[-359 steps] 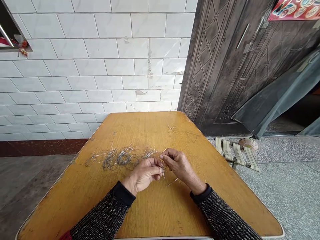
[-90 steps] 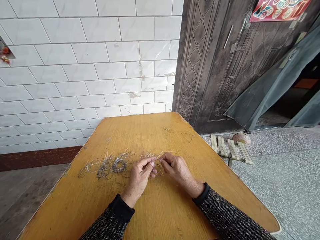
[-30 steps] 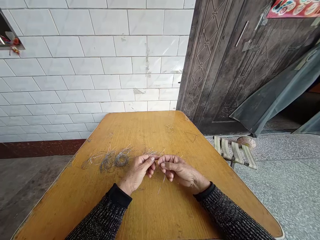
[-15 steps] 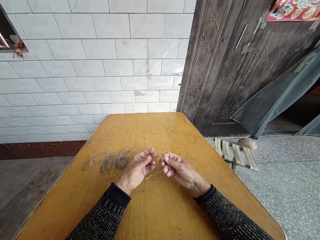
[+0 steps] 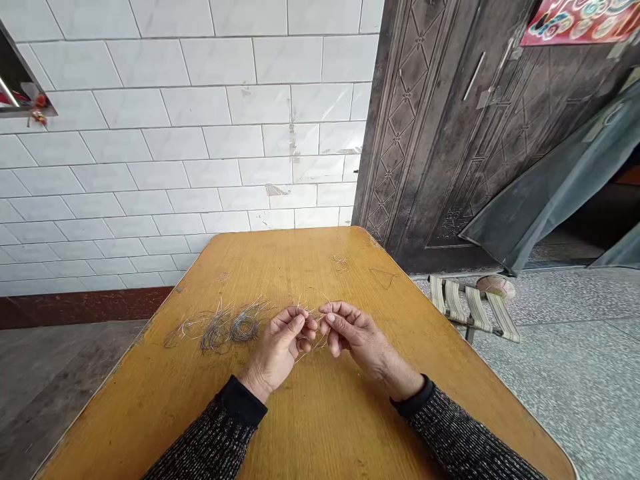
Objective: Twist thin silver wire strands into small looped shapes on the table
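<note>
Over the middle of the wooden table, my left hand pinches a thin wire between thumb and forefinger. Close by on its right, my right hand is closed in a pinch on thin wire too, and fine strands cross the narrow gap between the fingertips. Whether both hands hold one wire or separate ones I cannot tell. Left of my left hand lie loose coils of grey wire, with tangled wire ends spreading beyond them. Some pale wire behind the fingers is partly hidden.
Small bent wire pieces lie farther back on the table, beside a triangular wire loop. A white tiled wall and a dark carved door stand behind. On the right are a strapped stool and a round object.
My left hand has moved slightly right, bringing the fingertips of both hands closer together. The wire ends above the fingers have shifted, and the view has tilted a little.
</note>
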Tool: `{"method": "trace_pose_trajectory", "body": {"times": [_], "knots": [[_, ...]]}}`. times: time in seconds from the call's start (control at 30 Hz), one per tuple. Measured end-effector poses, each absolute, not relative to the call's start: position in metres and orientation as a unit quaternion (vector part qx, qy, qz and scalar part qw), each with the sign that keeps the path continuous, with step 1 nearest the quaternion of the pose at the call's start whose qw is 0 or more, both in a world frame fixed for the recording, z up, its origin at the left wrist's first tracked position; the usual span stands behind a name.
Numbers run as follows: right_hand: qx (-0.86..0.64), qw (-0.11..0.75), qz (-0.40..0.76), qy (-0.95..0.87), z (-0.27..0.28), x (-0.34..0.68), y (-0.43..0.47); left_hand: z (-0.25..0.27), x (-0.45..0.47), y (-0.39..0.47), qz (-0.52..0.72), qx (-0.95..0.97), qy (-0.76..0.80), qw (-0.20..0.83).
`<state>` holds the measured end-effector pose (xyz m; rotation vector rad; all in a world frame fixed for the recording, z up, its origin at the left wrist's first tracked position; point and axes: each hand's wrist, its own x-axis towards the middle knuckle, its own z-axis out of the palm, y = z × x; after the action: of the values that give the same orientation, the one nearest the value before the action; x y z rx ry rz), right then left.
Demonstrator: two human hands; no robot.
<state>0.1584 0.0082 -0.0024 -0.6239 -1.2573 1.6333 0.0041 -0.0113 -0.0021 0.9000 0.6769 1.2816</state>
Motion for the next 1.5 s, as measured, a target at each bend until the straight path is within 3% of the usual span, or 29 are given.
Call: {"method": "trace_pose_trajectory", "body": {"times": [0.27,0.43,0.73,1.0,1.33,1.5], "knots": [[-0.297,0.436,0.595,-0.607,0.001,0.155,0.004,-0.001,0.01,-0.014,0.603,0.404,0.316,0.611],[-0.3,0.409,0.6,-0.618,-0.002,0.153,0.003,-0.004,0.007,-0.01,0.597,0.408,0.316,0.614],[-0.321,0.37,0.595,-0.637,-0.008,0.148,-0.001,-0.009,0.011,-0.011,0.565,0.511,0.379,0.526],[-0.337,0.368,0.616,-0.609,-0.007,0.149,0.0,-0.008,0.008,-0.012,0.538,0.643,0.421,0.346],[-0.349,0.342,0.63,-0.603,-0.01,0.145,-0.002,-0.005,0.012,-0.012,0.519,0.546,0.443,0.486],[-0.336,0.336,0.652,-0.591,-0.005,0.144,-0.005,-0.007,0.013,-0.011,0.548,0.517,0.448,0.481]]}}
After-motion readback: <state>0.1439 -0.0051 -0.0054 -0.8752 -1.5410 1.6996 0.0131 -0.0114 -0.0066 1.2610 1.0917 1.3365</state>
